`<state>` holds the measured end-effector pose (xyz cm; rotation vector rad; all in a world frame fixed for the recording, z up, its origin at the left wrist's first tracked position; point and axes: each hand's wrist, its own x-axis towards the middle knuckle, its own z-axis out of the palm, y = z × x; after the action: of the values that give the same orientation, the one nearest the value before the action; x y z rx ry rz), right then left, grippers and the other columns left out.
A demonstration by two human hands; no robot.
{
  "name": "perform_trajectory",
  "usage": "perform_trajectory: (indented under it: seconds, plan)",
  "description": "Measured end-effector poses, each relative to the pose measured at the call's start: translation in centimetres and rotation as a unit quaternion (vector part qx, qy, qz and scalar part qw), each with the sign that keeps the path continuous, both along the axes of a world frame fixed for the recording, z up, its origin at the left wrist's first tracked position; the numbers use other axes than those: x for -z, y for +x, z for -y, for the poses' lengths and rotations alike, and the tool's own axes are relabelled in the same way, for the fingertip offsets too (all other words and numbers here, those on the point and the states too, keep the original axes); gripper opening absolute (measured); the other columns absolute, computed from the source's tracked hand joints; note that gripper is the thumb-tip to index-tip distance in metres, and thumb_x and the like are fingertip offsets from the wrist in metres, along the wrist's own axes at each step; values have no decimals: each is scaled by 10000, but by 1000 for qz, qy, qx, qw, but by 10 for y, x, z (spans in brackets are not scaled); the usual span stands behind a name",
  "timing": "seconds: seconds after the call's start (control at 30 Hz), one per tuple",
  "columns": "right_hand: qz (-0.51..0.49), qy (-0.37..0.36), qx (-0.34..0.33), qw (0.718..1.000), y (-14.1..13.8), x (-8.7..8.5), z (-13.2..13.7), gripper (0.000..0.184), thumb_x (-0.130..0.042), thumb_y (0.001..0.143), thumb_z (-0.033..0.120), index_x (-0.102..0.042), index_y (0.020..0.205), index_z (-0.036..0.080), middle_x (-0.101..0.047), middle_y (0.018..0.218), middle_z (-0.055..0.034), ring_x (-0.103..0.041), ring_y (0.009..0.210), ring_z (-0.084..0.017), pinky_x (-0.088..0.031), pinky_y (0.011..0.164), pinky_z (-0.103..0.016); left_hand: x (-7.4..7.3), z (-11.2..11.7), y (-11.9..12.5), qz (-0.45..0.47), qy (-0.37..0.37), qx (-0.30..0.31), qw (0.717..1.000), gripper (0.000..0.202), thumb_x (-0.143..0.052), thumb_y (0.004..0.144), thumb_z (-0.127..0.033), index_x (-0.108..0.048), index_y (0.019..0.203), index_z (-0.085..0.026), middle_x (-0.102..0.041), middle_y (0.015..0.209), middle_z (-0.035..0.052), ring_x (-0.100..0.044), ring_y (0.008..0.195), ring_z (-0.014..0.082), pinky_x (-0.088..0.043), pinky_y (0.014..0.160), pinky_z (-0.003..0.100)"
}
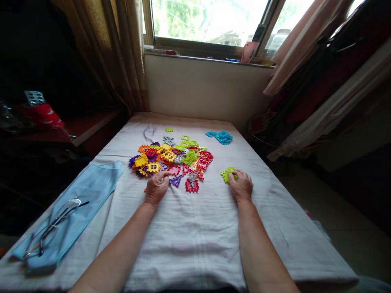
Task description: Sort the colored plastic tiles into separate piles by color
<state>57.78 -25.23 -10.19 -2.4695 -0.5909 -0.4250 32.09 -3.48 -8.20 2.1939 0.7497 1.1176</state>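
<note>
A heap of colourful plastic interlocking pieces [172,158] lies in the middle of a table covered with a white cloth [189,228]. My left hand [156,188] rests at the heap's near edge, fingers curled, its fingertips touching a purple piece [176,181]. My right hand [241,185] lies to the right of the heap with its fingers closed on a small light-green cluster of pieces [227,174]. A red piece [192,186] sits between my hands. A blue cluster [222,136] lies apart at the far right.
A light-blue cloth [82,195] with a pair of glasses [53,226] on it lies at the table's left edge. Beyond the table are a wall, a window sill [207,57] with small items, and curtains. A dark side shelf [76,130] stands left.
</note>
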Motion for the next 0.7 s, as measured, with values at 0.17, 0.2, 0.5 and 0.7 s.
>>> perform_trajectory:
  seconds: [0.17, 0.2, 0.5, 0.7]
  plan:
    - [2, 7, 0, 1000, 0, 3, -1, 240, -537, 823, 296, -730, 931, 205, -667, 1145, -117, -548, 1070, -272, -431, 891, -406, 0, 0, 0, 0, -7, -1, 1000, 237, -494, 802, -204, -727, 836, -227, -763, 837, 3, -709, 783, 175, -567, 787, 289]
    - [2, 6, 0, 1000, 0, 2, -1, 244, -535, 824, 295, -728, 942, 204, -666, 1149, -118, -548, 1071, -273, -431, 889, -406, 0, 0, 0, -1, -10, -1, 1000, 235, -496, 801, -205, -727, 838, -230, -763, 838, 1, -708, 785, 174, -566, 786, 289]
    - [66, -1, -151, 986, -31, -22, -45, 295, -519, 868, 269, -688, 1102, 208, -630, 1257, -109, -522, 1159, -263, -373, 989, -412, 3, -1, 1, 1, -31, 3, 1000, 231, -502, 797, -195, -725, 842, -239, -761, 850, -6, -707, 802, 172, -565, 802, 290]
    - [12, -79, -198, 977, -59, -24, -89, 379, -574, 884, 366, -633, 1232, 227, -559, 1353, -117, -499, 1206, -276, -395, 974, -405, 4, -2, 0, -8, -24, 4, 1000, 236, -492, 816, -191, -720, 869, -229, -758, 873, 8, -709, 831, 179, -565, 823, 302]
